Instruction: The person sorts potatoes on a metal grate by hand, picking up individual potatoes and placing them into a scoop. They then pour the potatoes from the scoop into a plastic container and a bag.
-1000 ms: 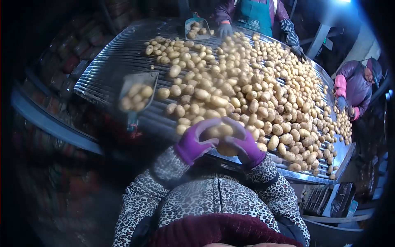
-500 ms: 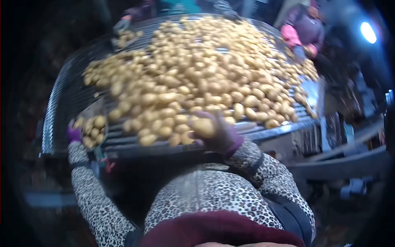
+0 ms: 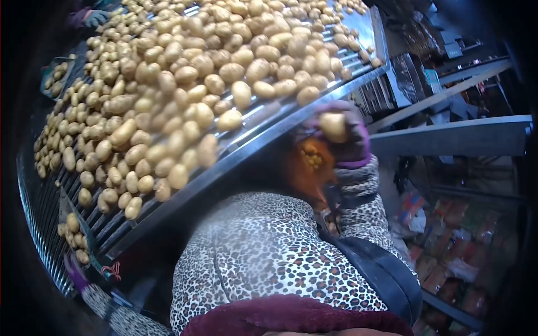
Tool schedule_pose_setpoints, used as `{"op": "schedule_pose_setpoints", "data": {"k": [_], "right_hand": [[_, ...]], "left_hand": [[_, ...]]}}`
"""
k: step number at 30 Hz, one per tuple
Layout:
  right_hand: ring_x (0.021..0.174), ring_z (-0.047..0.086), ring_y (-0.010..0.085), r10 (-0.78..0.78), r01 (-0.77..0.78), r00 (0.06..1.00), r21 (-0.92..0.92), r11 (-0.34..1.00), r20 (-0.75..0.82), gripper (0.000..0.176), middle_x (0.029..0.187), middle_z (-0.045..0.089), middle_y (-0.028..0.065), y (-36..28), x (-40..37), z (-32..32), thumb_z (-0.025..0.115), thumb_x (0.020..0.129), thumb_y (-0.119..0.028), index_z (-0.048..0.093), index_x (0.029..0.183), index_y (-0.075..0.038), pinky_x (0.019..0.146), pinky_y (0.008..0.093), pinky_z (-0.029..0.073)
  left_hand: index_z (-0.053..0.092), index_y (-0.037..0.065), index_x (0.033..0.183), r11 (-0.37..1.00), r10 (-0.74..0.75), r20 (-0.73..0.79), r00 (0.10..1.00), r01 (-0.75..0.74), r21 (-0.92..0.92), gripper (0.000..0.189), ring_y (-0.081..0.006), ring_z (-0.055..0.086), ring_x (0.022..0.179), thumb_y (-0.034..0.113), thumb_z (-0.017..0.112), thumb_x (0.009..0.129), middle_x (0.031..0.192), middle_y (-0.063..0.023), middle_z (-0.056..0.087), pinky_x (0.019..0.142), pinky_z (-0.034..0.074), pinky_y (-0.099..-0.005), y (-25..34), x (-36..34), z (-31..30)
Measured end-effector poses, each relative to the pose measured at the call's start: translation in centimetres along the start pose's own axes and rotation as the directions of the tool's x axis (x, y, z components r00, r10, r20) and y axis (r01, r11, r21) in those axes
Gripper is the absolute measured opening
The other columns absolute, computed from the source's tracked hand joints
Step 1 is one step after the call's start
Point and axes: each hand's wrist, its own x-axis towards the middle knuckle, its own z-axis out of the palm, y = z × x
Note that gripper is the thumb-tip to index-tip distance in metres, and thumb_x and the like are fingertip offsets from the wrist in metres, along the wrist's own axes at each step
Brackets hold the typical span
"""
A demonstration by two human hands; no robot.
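Wide apart now, the two gloved hands have parted since the first picture, where they cupped potatoes together; the right hand (image 3: 354, 134) has come out past the metal rim of the slatted table (image 3: 246, 152). It sits right of centre in the frame, fingers curled round one potato (image 3: 333, 127), pinching it firmly enough that its pale face shows between them. Just below and left of that hand hangs an orange bag (image 3: 315, 178), blurred, with small yellow shapes inside.

Down at the lower left, the left hand (image 3: 76, 273) has its fingers straight and a little spread, close under a scoop (image 3: 85, 225) loaded with potatoes. Whether they touch the scoop, I cannot tell. A red cord (image 3: 112, 271) dangles by its green end.

Loose potatoes (image 3: 231, 73) crowd the slats from the upper middle down toward the left. At the upper left, a co-worker's gloved hand (image 3: 96, 18) reaches in near the pile, with a second scoop (image 3: 45, 84) below it.
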Motion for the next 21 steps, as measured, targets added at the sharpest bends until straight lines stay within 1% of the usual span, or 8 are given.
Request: {"op": "schedule_pose_setpoints", "data": {"k": [1,4,10,12,15,16,17,21], "right_hand": [[0.087,0.063,0.0243,-0.031,0.019,0.984,-0.068,0.997,-0.176,0.043,0.107,0.06,0.014,-0.3,-1.2,-3.0,0.057,0.092,-0.038,0.052,0.117,-0.004,0.07,0.0319,0.055],[0.082,0.062,0.0183,-0.011,-0.18,0.843,-0.301,0.936,-0.538,0.031,0.1,0.062,0.0094,0.9,-5.0,-9.8,0.056,0.093,-0.03,0.057,0.111,-0.005,0.069,0.0308,0.053],[0.093,0.063,0.0225,-0.166,-0.498,0.789,-0.773,0.392,-0.592,0.032,0.1,0.066,0.0121,12.3,-8.5,-22.8,0.07,0.081,-0.025,0.065,0.101,-0.001,0.086,0.0355,0.049],[0.097,0.061,0.0248,-0.442,-0.239,0.845,-0.952,0.191,-0.301,0.028,0.102,0.066,0.0145,12.5,-6.9,-24.1,0.065,0.083,-0.022,0.065,0.103,-0.002,0.089,0.0369,0.047],[0.097,0.058,0.0232,-0.664,-0.048,0.723,-0.973,0.227,-0.191,0.026,0.104,0.061,0.0124,7.0,-2.1,-21.4,0.055,0.092,-0.022,0.061,0.108,-0.002,0.087,0.0351,0.046],[0.098,0.057,0.0221,-0.614,-0.144,0.657,-0.872,0.468,-0.438,0.028,0.103,0.061,0.0115,5.5,-0.5,-19.7,0.052,0.094,-0.021,0.058,0.114,-0.002,0.087,0.0346,0.047],[0.099,0.056,0.0206,-0.668,0.181,0.702,-0.845,0.503,-0.248,0.03,0.109,0.06,0.012,4.2,1.1,-19.1,0.05,0.096,-0.02,0.053,0.121,-0.003,0.086,0.0343,0.047],[0.11,0.055,0.02,-0.556,0.321,0.78,-0.577,0.751,-0.289,0.036,0.122,0.057,0.0135,0.3,4.7,-7.1,0.052,0.096,-0.013,0.049,0.128,0.004,0.096,0.0338,0.045]], "left_hand": [[0.04,-0.001,0.139,0.98,0.064,-0.081,0.995,-0.048,0.192,0.054,-0.0231,0.048,0.122,0.028,0.054,0.095,0.14,-0.0167,0.043,0.101,0.039,-0.0328,0.9,-2.9,-0.1],[0.042,-0.003,0.137,0.908,-0.276,-0.127,0.953,0.215,-0.361,0.054,-0.0228,0.05,0.119,0.027,0.055,0.095,0.137,-0.0172,0.046,0.1,0.04,-0.0319,11.5,-11.5,3.2],[0.04,-0.004,0.137,0.912,-0.206,-0.199,0.958,0.114,-0.394,0.052,-0.0216,0.055,0.107,0.024,0.054,0.094,0.126,-0.0154,0.053,0.094,0.043,-0.0332,11.2,-14.6,7.0],[0.04,-0.005,0.136,0.916,-0.169,-0.322,0.931,0.028,-0.4,0.053,-0.0228,0.055,0.107,0.023,0.054,0.094,0.122,-0.0146,0.054,0.096,0.042,-0.0335,10.4,-16.0,9.0],[0.042,0.002,0.134,0.896,-0.224,-0.359,0.906,0.047,-0.441,0.056,-0.023,0.057,0.104,0.025,0.065,0.088,0.12,-0.0131,0.055,0.084,0.05,-0.036,13.1,-18.5,10.9],[0.049,0.004,0.126,0.911,-0.248,-0.394,0.885,0.074,-0.405,0.051,-0.0223,0.061,0.091,0.026,0.069,0.085,0.109,-0.0104,0.06,0.07,0.054,-0.0358,11.6,-18.2,12.2],[0.052,0.006,0.121,0.782,-0.354,-0.333,0.874,0.081,-0.618,0.045,-0.021,0.062,0.084,0.029,0.068,0.085,0.103,-0.0089,0.061,0.064,0.053,-0.0341,11.7,-18.6,13.4],[0.058,0.013,0.109,0.239,-0.479,0.224,0.849,0.372,-0.897,0.035,-0.0187,0.063,0.069,0.04,0.063,0.088,0.087,-0.0047,0.063,0.053,0.052,-0.031,27.3,-21.7,9.7]]}}
